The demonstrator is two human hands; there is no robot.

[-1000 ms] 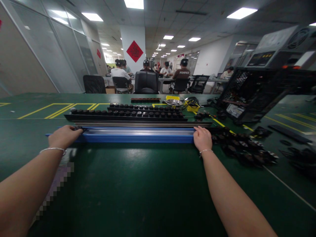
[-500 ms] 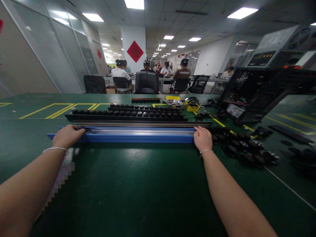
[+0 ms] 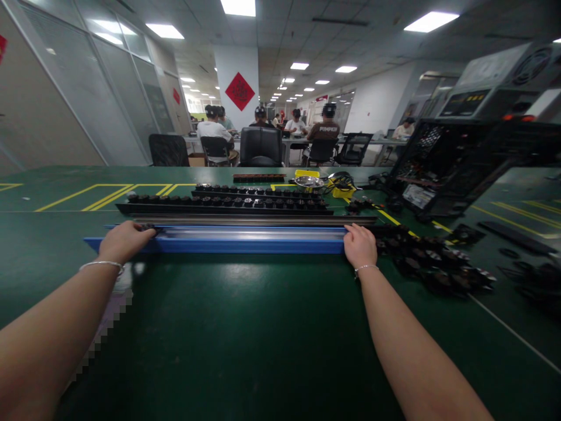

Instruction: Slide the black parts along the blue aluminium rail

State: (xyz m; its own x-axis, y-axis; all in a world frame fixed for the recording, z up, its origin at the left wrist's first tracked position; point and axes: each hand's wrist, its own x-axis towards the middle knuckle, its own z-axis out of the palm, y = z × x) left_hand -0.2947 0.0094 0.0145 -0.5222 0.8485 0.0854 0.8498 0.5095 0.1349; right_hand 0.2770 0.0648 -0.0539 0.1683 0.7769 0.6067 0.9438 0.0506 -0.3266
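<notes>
A long blue rail [image 3: 245, 246] with a shiny metallic channel lies crosswise in front of me on the green table. At its left part, my left hand [image 3: 125, 238] pinches a small black part [image 3: 151, 228] against the channel; fingers cover most of that part. My right hand [image 3: 361, 244] is closed around the rail's right end, fingertips over the far edge and the thumb side hidden. Just behind the blue rail lies a bare dark metal rail [image 3: 263, 221]. Farther back, a black rail [image 3: 219, 209] carries a row of small black parts.
Loose black parts [image 3: 438, 260] are heaped right of my right hand. Behind them leans an opened computer case [image 3: 432, 169]. A metal dish [image 3: 309, 182] and yellow trays [image 3: 342, 190] stand at the back. Several people sit at tables beyond.
My left hand has shifted slightly to the right along the blue rail with the black part. My right hand and the rail look the same.
</notes>
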